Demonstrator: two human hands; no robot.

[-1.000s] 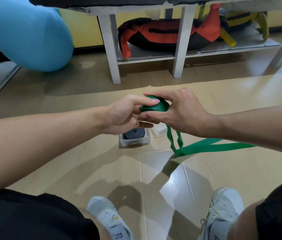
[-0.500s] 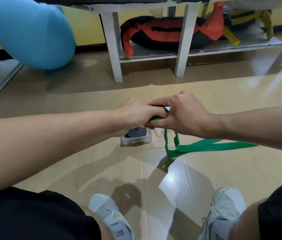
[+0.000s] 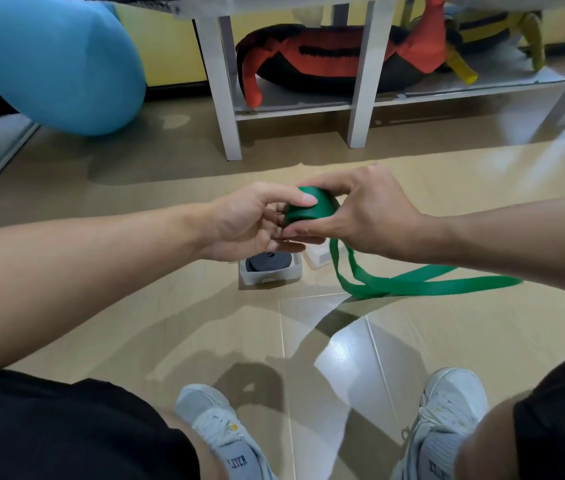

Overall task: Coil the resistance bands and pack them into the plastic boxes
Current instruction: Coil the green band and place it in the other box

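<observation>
A green resistance band (image 3: 312, 209) is partly rolled into a coil held in the air between both hands. My left hand (image 3: 249, 223) pinches the coil's left side, thumb on top. My right hand (image 3: 367, 213) wraps around its right side. The band's loose tail (image 3: 423, 282) hangs down and trails to the right across the floor. Below the hands, a small clear plastic box (image 3: 270, 277) on the floor holds a coiled dark grey band (image 3: 269, 262). A second clear box (image 3: 319, 258) stands just right of it, mostly hidden by my right hand.
A white shelf unit (image 3: 225, 109) stands ahead, with a red and black bag (image 3: 329, 64) on its lower board. A big blue exercise ball (image 3: 56, 60) is at the far left. My two sneakers (image 3: 218, 431) rest on the tan floor near the bottom.
The hands turned the coil over: half a second ago they were lower and closed tight over it, now the roll shows again and sits higher. The loose tail lies a little shorter.
</observation>
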